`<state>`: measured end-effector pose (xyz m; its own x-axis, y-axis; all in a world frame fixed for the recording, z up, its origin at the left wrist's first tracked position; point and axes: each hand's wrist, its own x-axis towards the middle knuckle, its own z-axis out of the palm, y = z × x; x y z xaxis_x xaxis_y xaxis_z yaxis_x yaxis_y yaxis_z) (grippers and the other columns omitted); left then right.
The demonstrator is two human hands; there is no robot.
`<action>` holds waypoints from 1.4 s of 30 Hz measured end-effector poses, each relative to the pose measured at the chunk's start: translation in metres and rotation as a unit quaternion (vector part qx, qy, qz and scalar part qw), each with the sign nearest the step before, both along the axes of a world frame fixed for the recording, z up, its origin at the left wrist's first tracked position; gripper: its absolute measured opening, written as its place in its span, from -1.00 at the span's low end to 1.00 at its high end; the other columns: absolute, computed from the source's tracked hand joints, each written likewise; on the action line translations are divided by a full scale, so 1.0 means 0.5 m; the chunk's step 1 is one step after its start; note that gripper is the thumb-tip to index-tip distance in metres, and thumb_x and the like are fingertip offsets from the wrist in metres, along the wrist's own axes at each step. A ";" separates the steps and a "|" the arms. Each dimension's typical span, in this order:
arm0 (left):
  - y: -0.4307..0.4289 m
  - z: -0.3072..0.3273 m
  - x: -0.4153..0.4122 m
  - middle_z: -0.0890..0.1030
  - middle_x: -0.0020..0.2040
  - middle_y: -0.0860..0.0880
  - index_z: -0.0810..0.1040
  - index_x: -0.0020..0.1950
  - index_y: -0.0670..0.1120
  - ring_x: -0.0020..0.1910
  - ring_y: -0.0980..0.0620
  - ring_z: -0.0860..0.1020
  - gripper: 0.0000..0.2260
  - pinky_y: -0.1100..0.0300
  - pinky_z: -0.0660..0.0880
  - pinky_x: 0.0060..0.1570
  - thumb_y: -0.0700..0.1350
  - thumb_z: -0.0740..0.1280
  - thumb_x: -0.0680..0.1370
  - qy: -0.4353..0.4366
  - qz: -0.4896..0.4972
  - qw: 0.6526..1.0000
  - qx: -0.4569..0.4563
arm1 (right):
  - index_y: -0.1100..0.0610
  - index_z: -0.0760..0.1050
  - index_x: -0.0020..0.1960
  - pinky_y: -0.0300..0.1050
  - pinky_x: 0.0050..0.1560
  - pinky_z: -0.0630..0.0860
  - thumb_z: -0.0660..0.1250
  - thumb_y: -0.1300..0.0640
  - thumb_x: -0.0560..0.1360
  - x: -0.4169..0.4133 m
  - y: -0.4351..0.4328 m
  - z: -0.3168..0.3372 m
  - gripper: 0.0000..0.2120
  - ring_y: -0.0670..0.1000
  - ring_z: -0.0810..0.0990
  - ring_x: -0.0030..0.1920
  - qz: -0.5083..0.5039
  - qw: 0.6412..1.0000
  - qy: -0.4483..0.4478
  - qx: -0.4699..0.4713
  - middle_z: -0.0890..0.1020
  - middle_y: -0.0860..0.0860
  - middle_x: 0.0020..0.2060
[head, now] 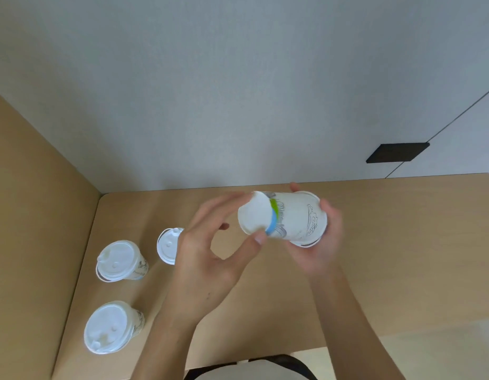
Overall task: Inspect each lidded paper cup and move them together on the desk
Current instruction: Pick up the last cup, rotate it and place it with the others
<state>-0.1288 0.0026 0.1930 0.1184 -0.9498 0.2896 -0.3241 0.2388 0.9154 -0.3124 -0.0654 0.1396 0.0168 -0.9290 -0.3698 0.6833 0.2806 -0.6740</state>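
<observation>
**Above the worktop, one cup held sideways in both hands**

Behind everything stands a pale grey wall (pixel 238 78), with a flat black rectangular plate (pixel 396 152) fixed to it at the right, beside a thin dark seam. Below the wall lies the light tan wooden worktop (pixel 388 242), with a tall side panel of the same tan wood (pixel 32 215) rising along its left edge.

Two bare forearms reach in from the bottom of the view. The left hand (pixel 210 259) is curled, its thumb tip touching the lower rim of the cup's base and its fingers spread behind that base. The right hand (pixel 324 242) wraps the lidded end, fingers over the top and palm beneath. Together the hands hold the white paper cup with a blue and green band and grey line drawings (pixel 287 218) on its side, off the worktop, base turned toward the camera and to the left.

Three more white paper cups with white plastic lids stand upright near the left edge of the worktop, well apart from the held one: the nearest cup (pixel 112 327), the middle cup (pixel 120 260) beyond it, and the far cup (pixel 168 245), partly hidden behind the left hand.
</observation>
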 end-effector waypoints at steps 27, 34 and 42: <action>0.117 -0.116 -0.194 0.74 0.14 0.15 0.71 0.21 0.06 0.19 0.15 0.66 -0.79 0.25 0.60 0.13 -0.05 0.30 0.68 0.183 0.169 0.954 0.167 | 0.08 0.59 0.40 -0.05 0.42 0.47 0.38 0.05 0.59 -0.088 0.150 -0.015 -0.61 -0.15 0.60 0.32 0.069 0.931 0.351 -0.068 0.68 -0.15 0.26; 0.189 -0.163 -0.132 0.76 0.13 0.10 0.70 0.26 0.00 0.21 0.13 0.67 -0.72 0.06 0.62 0.20 -0.04 0.21 0.72 0.236 0.226 0.924 0.197 | -0.12 0.73 0.10 0.26 0.35 0.57 0.27 0.27 0.64 -0.028 0.188 -0.076 -0.64 0.01 0.68 0.26 0.194 0.926 0.310 -0.093 0.76 -0.11 0.13; 0.245 -0.230 -0.012 0.77 0.05 0.16 0.68 0.28 -0.06 0.11 0.18 0.69 -0.75 0.07 0.61 0.18 -0.11 0.25 0.71 0.257 0.274 0.898 0.228 | 0.06 0.67 0.30 0.16 0.30 0.63 0.32 0.24 0.65 0.115 0.220 -0.150 -0.72 -0.05 0.66 0.29 0.240 0.925 0.294 -0.032 0.73 -0.09 0.22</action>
<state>-0.1347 0.1250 0.0782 0.6118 -0.7138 -0.3409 0.2142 -0.2654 0.9401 -0.2547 0.0447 0.0645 0.2474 -0.8869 -0.3902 0.0004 0.4028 -0.9153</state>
